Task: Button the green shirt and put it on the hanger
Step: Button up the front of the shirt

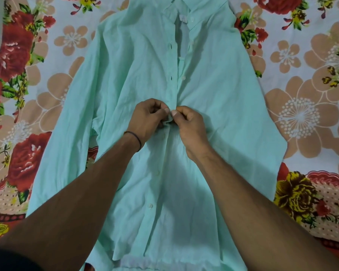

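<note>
A light green shirt (213, 98) lies flat on its back on a flowered bedsheet, collar at the far end, hem near me. Below my hands the front is closed by white buttons, one of them low on the placket (150, 205). Above my hands the placket stands apart, with loose buttons on the right edge (183, 78) and empty holes on the left edge. My left hand (147, 119) pinches the left placket edge at mid-chest. My right hand (188, 126) pinches the right edge against it, thumbs nearly touching. The button between the fingers is hidden. No hanger is in view.
The flowered bedsheet (305, 106) in red, beige and white spreads on all sides of the shirt. Both sleeves lie stretched out along the shirt's body. A dark thread band sits on my left wrist (134, 138).
</note>
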